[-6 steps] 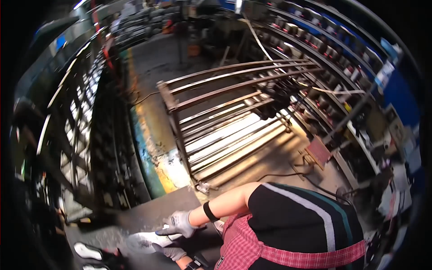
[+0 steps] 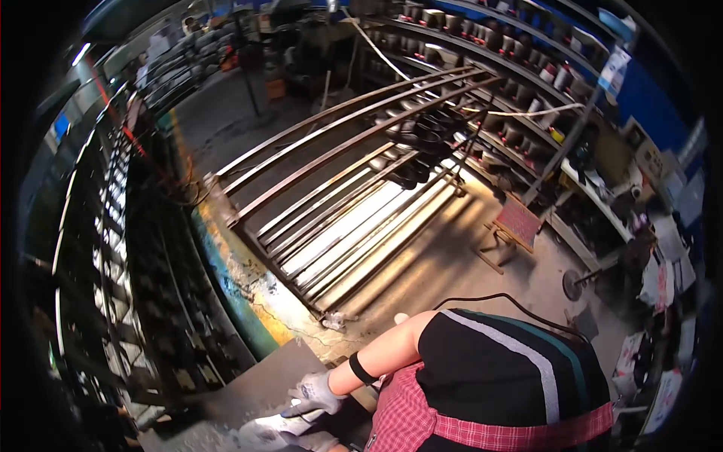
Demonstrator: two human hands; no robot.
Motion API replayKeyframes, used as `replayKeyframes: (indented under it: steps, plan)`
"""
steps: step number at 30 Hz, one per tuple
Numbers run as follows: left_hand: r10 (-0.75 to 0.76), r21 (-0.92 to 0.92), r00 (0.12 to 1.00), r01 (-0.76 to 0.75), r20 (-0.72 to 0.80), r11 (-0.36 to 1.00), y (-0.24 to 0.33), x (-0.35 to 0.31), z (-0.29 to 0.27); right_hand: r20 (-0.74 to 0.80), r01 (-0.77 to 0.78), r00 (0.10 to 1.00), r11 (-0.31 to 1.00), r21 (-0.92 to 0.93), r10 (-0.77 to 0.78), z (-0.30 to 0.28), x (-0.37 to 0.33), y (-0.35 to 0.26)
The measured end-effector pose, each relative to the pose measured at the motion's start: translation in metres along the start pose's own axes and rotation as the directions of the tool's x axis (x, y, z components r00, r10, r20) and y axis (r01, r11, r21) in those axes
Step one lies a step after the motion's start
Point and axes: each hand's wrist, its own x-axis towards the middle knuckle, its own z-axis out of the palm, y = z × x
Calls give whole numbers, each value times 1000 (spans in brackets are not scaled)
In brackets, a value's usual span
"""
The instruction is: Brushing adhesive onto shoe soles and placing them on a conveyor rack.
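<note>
Two gloved hands keep a pale, shoe-like piece (image 2: 285,424) between them, at the table (image 2: 239,392).
The piece lies low in the view, its grey end pointing away from the body; probably both sides are supported so that it stays steady. The right hand (image 2: 312,393) has its fingers closed on the upper side; for the left hand (image 2: 315,440), below it, I cannot tell how far the fingers open.
</note>
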Motion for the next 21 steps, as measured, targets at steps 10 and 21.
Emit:
replayKeyframes:
  steps: [10, 21]
  plan:
    - [-126, 368, 992, 119, -6, 922, -82, 101, 139, -386, -340, 492, 580, 740, 781, -50, -296, 192]
    - [7, 834, 855, -507, 518, 216, -66, 301, 498, -520, -992, -53, -103, -68, 852, -258, -699, 485]
